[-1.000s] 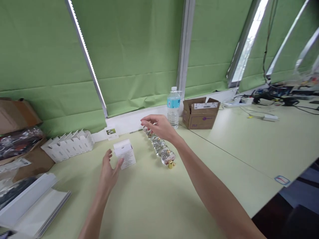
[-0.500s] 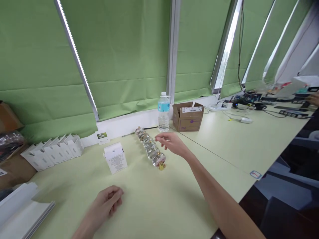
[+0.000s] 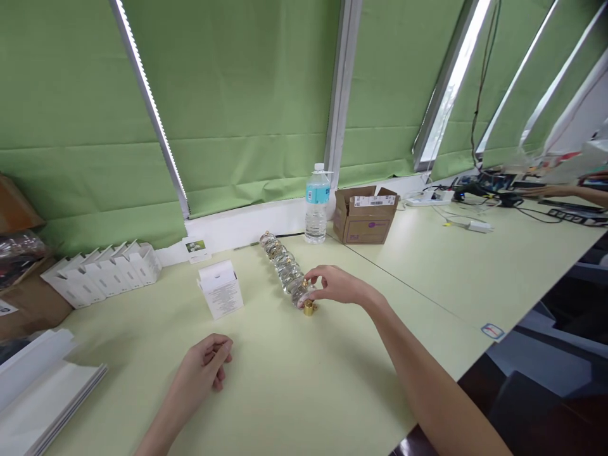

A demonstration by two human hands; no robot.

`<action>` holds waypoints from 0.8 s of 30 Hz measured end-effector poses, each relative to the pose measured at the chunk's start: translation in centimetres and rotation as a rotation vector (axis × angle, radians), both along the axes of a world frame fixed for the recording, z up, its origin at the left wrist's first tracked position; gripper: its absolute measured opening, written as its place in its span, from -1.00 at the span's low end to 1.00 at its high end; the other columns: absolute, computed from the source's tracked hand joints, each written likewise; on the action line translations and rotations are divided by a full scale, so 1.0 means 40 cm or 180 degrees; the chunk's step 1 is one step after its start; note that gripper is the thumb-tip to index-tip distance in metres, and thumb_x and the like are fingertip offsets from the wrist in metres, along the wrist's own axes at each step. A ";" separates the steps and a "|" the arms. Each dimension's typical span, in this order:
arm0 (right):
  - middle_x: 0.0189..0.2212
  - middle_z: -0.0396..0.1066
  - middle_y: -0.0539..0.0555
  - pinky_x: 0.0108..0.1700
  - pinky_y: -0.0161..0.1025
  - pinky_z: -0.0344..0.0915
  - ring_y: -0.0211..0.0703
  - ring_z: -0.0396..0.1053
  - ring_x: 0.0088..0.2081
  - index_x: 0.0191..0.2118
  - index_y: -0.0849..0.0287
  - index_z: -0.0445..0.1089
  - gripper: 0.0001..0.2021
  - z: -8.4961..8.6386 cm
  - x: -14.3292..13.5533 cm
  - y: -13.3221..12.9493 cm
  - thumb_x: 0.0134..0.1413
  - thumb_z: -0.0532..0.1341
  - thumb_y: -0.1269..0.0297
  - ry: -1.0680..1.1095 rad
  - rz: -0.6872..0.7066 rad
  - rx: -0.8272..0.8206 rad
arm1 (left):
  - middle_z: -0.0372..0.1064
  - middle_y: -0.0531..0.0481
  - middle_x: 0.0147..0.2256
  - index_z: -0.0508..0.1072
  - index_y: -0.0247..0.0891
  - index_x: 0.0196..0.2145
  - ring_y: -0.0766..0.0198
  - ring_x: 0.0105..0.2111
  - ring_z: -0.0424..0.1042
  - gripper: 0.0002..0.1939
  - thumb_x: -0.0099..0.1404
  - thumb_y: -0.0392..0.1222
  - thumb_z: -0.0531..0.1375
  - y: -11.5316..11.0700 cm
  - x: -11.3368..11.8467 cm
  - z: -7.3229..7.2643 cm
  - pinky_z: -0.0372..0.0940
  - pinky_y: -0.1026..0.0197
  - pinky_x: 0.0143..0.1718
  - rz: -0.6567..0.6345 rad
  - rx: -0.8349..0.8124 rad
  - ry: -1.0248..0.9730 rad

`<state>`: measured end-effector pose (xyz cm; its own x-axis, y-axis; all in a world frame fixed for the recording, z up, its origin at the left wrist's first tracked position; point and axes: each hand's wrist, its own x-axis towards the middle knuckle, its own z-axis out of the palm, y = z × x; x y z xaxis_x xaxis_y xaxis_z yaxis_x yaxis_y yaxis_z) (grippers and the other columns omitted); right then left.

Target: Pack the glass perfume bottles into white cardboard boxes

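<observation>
A row of several clear round glass bottles (image 3: 287,268) with gold fittings runs back from the table's middle. My right hand (image 3: 339,285) is at the nearest glass bottle (image 3: 298,295), thumb and fingers curved around its upper part. Just in front of that bottle stands a small gold cap (image 3: 308,308). My left hand (image 3: 205,364) rests on the table with its fingers loosely curled and nothing seen in them. Beyond it stands an open white carton (image 3: 221,291) with printed text.
Behind the row stand a water bottle (image 3: 316,206) and an open brown box (image 3: 365,221). White cartons (image 3: 104,275) line up at the left, near white flat sheets (image 3: 57,405). Cables and a power strip (image 3: 430,197) lie at the right, where another person's hand (image 3: 546,191) shows.
My right hand has come down and nearer, from beside the row's middle to the nearest glass bottle. My left hand stays resting on the table. Another person's hand now reaches in at the right.
</observation>
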<state>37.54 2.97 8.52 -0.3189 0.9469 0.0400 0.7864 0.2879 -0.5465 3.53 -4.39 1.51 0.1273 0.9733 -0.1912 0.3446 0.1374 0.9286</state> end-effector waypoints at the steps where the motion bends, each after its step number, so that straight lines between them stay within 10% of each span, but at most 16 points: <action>1: -0.20 0.42 0.10 -0.31 -0.24 0.24 -0.05 0.35 -0.23 -0.15 0.08 0.50 -0.51 -0.001 -0.006 0.000 -0.22 0.33 -0.09 -0.0040 -0.0001 0.0053 | 0.30 0.01 -0.40 0.37 -0.24 -0.27 0.35 -0.56 0.27 -0.58 0.15 0.19 0.14 -0.001 -0.002 0.000 0.26 0.26 -0.56 -0.0015 0.0002 0.0003; 24: -0.51 0.35 -0.05 -0.47 -0.33 -0.01 -0.28 0.17 -0.48 -0.30 0.17 0.49 -0.58 -0.006 -0.032 -0.003 -0.27 0.34 -0.04 0.0263 0.0132 -0.0143 | 0.43 -0.06 -0.36 0.45 -0.24 -0.19 0.30 -0.52 0.34 -0.50 0.10 0.22 0.17 -0.015 -0.006 0.024 0.33 0.23 -0.46 -0.0010 0.0020 0.0319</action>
